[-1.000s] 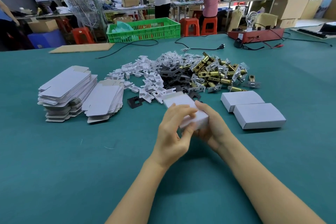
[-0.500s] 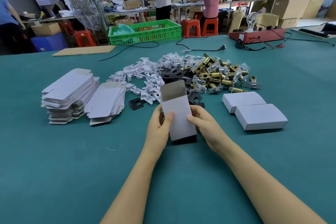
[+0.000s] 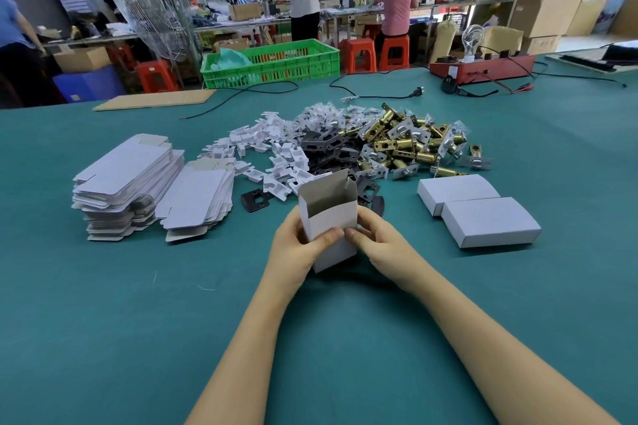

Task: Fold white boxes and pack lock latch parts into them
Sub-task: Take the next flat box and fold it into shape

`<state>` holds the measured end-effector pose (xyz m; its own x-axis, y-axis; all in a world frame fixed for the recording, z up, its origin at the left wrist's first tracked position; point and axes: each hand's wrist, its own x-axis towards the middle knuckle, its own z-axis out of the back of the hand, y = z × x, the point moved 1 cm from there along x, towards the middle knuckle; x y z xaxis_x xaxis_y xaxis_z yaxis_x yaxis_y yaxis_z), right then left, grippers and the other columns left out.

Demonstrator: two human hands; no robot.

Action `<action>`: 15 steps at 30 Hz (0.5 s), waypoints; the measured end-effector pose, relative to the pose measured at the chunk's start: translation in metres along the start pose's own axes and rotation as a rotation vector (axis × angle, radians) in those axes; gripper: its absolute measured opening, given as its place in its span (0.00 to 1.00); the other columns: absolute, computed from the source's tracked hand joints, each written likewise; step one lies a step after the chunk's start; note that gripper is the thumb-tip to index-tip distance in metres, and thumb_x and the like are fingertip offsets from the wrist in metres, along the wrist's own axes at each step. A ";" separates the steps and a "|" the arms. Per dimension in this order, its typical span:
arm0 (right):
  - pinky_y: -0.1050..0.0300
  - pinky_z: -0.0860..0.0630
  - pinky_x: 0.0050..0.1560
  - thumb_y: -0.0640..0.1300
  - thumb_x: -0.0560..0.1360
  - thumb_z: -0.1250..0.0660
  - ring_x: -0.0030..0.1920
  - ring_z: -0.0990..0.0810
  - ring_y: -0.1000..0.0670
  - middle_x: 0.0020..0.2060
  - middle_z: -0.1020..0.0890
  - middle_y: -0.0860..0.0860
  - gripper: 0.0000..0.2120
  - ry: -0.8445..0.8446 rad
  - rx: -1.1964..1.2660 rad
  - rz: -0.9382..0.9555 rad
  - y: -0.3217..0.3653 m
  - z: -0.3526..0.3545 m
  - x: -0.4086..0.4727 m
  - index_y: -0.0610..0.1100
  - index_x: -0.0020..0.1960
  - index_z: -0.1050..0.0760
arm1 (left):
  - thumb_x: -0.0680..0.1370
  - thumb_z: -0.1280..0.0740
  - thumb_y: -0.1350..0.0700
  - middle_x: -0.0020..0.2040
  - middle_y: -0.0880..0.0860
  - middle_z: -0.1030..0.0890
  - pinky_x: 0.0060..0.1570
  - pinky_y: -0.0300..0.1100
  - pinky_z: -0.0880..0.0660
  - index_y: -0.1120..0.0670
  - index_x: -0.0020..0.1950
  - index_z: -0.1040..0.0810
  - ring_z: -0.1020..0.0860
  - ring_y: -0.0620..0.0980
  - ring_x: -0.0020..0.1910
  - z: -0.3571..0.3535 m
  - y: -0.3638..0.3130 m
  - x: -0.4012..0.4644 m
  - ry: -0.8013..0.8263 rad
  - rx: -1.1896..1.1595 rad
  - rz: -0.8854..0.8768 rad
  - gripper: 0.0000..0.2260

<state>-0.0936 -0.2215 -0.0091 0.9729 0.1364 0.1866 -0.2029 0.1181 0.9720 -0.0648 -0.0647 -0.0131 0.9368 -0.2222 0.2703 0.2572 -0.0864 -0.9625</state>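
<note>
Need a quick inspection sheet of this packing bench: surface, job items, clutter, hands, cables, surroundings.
Surface: green table, a few thread scraps.
Job's things: open white box held upright, top flap open; flat box blanks stacked left; two closed boxes right; white inserts, black plates, brass latches piled behind.
Clutter: cardboard sheet; red tester box with bulb.
Grippers: left hand and right hand both grip the open box.
Cables: black power cord, unplugged; test leads far right.
Surroundings: green crate, red stools, people at benches.

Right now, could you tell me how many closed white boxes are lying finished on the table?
2: one closed box right of the hands, the other overlapping its near edge. None seem hidden.
</note>
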 end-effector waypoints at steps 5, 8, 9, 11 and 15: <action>0.69 0.27 0.53 0.34 0.80 0.41 0.53 0.22 0.64 0.56 0.21 0.53 0.15 -0.008 -0.018 -0.003 0.000 -0.001 0.000 0.44 0.65 0.30 | 0.70 0.23 0.63 0.47 0.43 0.14 0.43 0.31 0.24 0.46 0.52 0.18 0.18 0.40 0.46 0.001 0.004 0.002 -0.038 0.016 0.004 0.15; 0.64 0.24 0.54 0.39 0.79 0.36 0.51 0.19 0.58 0.54 0.20 0.52 0.13 -0.078 -0.067 -0.039 -0.003 -0.001 0.001 0.49 0.62 0.28 | 0.70 0.23 0.62 0.47 0.44 0.14 0.43 0.32 0.24 0.48 0.51 0.18 0.17 0.40 0.46 0.001 0.005 0.003 -0.082 0.021 0.005 0.14; 0.60 0.23 0.55 0.41 0.79 0.35 0.51 0.19 0.54 0.53 0.20 0.51 0.12 -0.134 -0.094 -0.060 -0.005 0.001 0.002 0.49 0.61 0.27 | 0.70 0.22 0.61 0.46 0.44 0.14 0.42 0.32 0.24 0.48 0.50 0.18 0.18 0.40 0.45 0.001 0.005 0.004 -0.109 0.023 0.010 0.13; 0.53 0.22 0.54 0.41 0.78 0.34 0.50 0.19 0.48 0.50 0.20 0.49 0.09 -0.288 -0.115 -0.093 -0.008 0.005 0.004 0.49 0.57 0.26 | 0.70 0.22 0.60 0.45 0.43 0.14 0.40 0.31 0.24 0.47 0.48 0.18 0.18 0.39 0.43 0.004 0.006 0.005 -0.179 0.024 0.032 0.12; 0.60 0.20 0.40 0.38 0.78 0.36 0.40 0.18 0.52 0.44 0.20 0.47 0.06 -0.579 0.039 -0.147 -0.014 0.025 0.007 0.48 0.48 0.26 | 0.72 0.23 0.58 0.44 0.41 0.15 0.39 0.32 0.23 0.46 0.47 0.19 0.18 0.40 0.43 0.010 0.008 0.009 -0.257 0.007 0.075 0.10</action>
<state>-0.0814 -0.2464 -0.0178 0.8947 -0.4383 0.0865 -0.0681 0.0575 0.9960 -0.0519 -0.0576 -0.0188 0.9825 0.0262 0.1842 0.1857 -0.0721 -0.9800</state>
